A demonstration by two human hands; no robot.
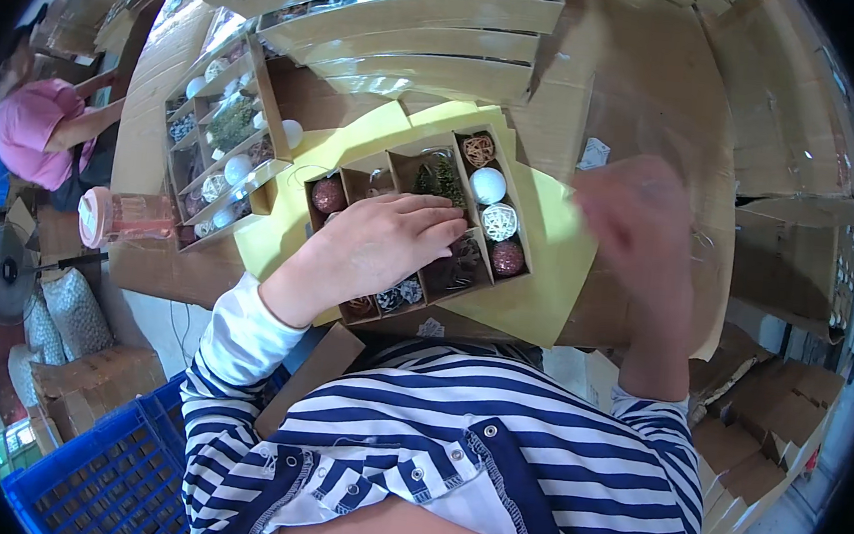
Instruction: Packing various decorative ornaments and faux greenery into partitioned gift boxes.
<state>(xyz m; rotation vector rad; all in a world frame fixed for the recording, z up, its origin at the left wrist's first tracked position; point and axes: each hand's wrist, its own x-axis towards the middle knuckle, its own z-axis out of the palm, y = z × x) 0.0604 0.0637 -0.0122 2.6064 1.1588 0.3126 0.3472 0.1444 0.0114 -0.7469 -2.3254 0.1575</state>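
Spread flat, my left hand (385, 232) rests across a divided cardboard box (524, 237) of ornaments and hides its middle compartments. Along the box's right side sit a brown vine ball (477, 151), a pale ball (489, 186), a white woven ball (500, 223) and a dark pink glitter ball (507, 257). A reddish glitter ball (328, 195), a green sprig (439, 174) and frosted pine cones (402, 293) fill other compartments. Yellow sheets (559, 277) lie under the box. My right hand (642, 214), smeared by motion, is raised to the right; its fingers cannot be made out.
A second divided box (268, 94) of ornaments stands left, with a loose white ball (292, 134) beside it. Behind are stacked cardboard trays (425, 36). A pink-lidded tumbler (140, 219) lies at the table's left edge. A blue crate (100, 472) is lower left; a person in pink (36, 131) works beyond.
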